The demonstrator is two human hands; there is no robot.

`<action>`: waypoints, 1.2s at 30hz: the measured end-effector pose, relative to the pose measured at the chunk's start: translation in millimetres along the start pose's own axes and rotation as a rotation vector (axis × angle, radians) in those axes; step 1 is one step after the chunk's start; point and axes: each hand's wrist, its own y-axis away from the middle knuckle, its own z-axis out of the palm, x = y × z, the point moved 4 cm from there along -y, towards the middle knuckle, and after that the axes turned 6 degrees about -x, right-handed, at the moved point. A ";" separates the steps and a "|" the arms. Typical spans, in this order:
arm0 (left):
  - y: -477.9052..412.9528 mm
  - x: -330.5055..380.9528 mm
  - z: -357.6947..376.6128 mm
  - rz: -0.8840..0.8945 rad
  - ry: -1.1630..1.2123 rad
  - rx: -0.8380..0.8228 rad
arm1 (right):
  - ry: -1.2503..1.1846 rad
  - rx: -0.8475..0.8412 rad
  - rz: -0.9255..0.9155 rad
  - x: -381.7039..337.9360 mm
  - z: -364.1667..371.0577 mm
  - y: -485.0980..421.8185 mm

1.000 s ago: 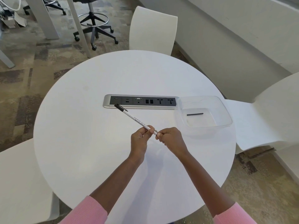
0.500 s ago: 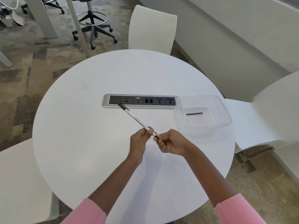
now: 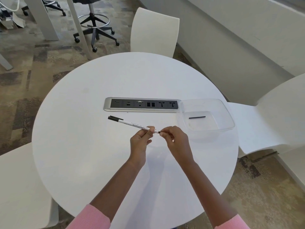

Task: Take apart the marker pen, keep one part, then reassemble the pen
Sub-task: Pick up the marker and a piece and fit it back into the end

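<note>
Both of my hands meet over the near middle of the round white surface (image 3: 82,146). My left hand (image 3: 140,141) pinches the white marker pen with its black cap (image 3: 132,123) near its right end, the capped end pointing far left. My right hand (image 3: 175,139) pinches the small black end piece (image 3: 159,132) at that end. To the right, a short black rod (image 3: 197,117) lies inside the clear plastic container (image 3: 229,116), beside the silver socket panel (image 3: 107,106).

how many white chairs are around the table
3: one chair at the far side, one on the right, one at the near left. Others may sit outside the view.
</note>
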 end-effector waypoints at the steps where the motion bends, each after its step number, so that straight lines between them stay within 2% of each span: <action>1: 0.1 0.2 0.2 -0.011 0.029 0.001 | 0.008 0.014 -0.030 -0.9 0.4 0.4; 6: -0.7 2.1 0.6 -0.038 0.132 -0.015 | 0.016 0.095 -0.128 -3.4 2.9 3.1; 12: 1.3 0.5 2.9 -0.042 0.141 -0.002 | 0.241 0.213 -0.268 -8.2 5.7 6.4; 18: 2.3 0.7 7.4 -0.024 0.140 0.007 | 0.250 0.249 -0.264 -14.3 3.5 3.0; 29: 1.3 1.8 11.5 0.036 0.073 -0.009 | 0.109 0.082 -0.015 -17.5 -1.2 -5.7; 36: 1.9 -4.0 4.7 0.047 0.007 -0.031 | -0.143 -0.151 0.300 -11.4 -2.8 -10.7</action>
